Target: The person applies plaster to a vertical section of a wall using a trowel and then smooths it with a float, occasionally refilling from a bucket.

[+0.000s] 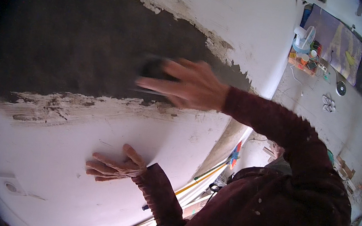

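Note:
A broad band of dark grey wet-looking mortar (pixel 73 42) runs across a white wall (pixel 70 145), with ragged, smeared edges. My right hand (pixel 193 85) is closed round a dark plastering trowel (pixel 151 68), held against the band near its right end. Motion smears both the hand and the tool, so the trowel's outline is only partly clear. Below the band, my left hand (pixel 117 164) lies against the white wall, fingers spread and nothing in them.
A round fitting (pixel 11 186) sits low on the wall. Yellow poles (pixel 199 184) lean beside the wall's lower edge. Over on the right floor are a white fan (pixel 304 38), a crate of small items (pixel 304 60), slippers (pixel 328 104), a round black-and-white device (pixel 341 88) and wood scraps (pixel 345 167).

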{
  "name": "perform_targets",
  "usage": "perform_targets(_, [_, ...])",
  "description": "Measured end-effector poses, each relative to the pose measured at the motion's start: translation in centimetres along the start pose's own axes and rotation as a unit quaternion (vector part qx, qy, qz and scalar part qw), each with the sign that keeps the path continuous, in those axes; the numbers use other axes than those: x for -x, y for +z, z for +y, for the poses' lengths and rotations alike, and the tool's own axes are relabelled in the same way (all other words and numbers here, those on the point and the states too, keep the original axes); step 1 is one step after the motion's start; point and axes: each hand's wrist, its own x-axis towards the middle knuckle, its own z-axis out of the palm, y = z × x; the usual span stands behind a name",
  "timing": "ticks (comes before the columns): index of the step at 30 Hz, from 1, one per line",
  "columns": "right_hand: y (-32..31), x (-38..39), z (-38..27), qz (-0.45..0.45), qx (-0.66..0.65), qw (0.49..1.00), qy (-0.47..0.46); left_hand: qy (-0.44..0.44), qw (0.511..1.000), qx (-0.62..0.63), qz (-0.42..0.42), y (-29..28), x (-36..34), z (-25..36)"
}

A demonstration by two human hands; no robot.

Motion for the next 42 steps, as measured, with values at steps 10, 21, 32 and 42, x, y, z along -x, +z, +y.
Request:
perform_targets(10, [-0.2,-5.1,-1.0,0.103,-0.059,0.993,-0.011,0.006,1.000,-0.012,0.015,-0.9,0.2,-0.1])
perform_targets(21, [-0.9,-2.2,1.1,0.052,0.054,0.997,-0.025,0.010,1.000,-0.003,0.013,-0.6,0.3,-0.1])
perform_targets(32, [0.6,-0.7,2.1,0.071,-0.019,0.997,-0.002,0.022,0.999,-0.014,0.020,-0.8,0.5,-1.3])
perform_targets(42, [-0.5,4.8,3.5,-0.007,0.042,0.998,0.055,0.036,0.999,-0.014,0.012,-1.2,0.0,0.1])
